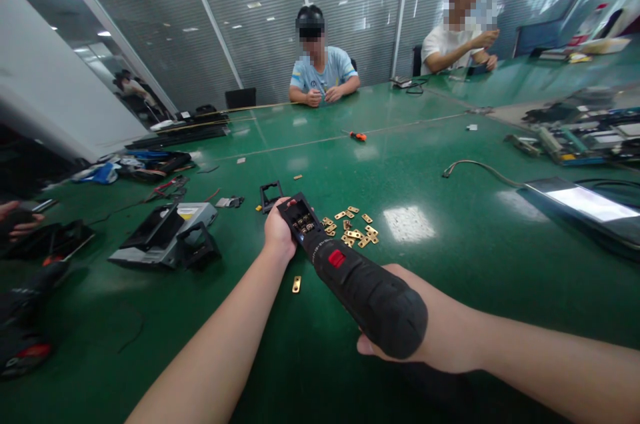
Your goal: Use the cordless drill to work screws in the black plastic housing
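My left hand (279, 235) is closed around a black rectangular housing (289, 212) with small brass-coloured metal parts inside it. In my right hand (447, 324) is a black cordless drill (367, 291) with a red switch on top. Its front end points into the housing; the bit's tip is hidden, so I cannot tell what it touches. Just right of the housing, several small brass plates with holes (354, 234) lie scattered on the green table. A single brass plate (297, 285) rests nearer to me, by my left forearm. Beyond my left hand stands an open black frame (271, 195).
A grey metal box (155, 257) and black frames (199, 244) sit to the left, beside another person's hand (13, 221) and a second drill (30, 304). An orange screwdriver (358, 137) lies mid-table. A flat panel (590, 211) with cables is at right. Two people sit across.
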